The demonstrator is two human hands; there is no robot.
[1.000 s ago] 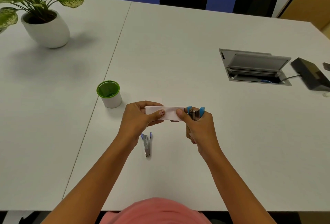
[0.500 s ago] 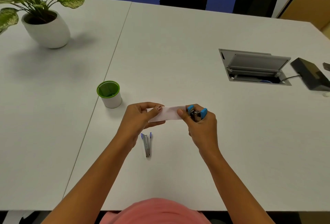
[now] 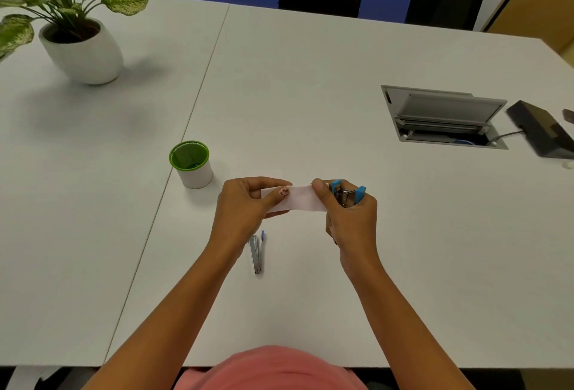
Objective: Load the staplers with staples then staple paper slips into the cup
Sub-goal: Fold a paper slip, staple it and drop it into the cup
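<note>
The left hand [image 3: 245, 206] pinches the left end of a paper slip [image 3: 298, 198] between thumb and fingers, held above the bench [image 3: 310, 79] near the middle of its near half. The right hand [image 3: 351, 215] is clenched around a blue stapler [image 3: 347, 194], its thumb pressing on the slip's right end; the stapler's blue ends and metal middle show above the fingers. Whether the slip sits inside the stapler's mouth cannot be told, as the thumb covers that spot.

A second stapler [image 3: 257, 253] lies flat on the bench just below the left hand, toward the near edge, touched by neither hand. A cup [image 3: 191, 164] with a green rim stands upright to the left of the left hand, beside the seam in the bench, apart from the slip; something green lies inside it. A potted plant [image 3: 80, 44] stands at the far left corner. A hatch [image 3: 444, 116] is open in the bench toward the right edge, with a dark box [image 3: 543, 128] beside it.
</note>
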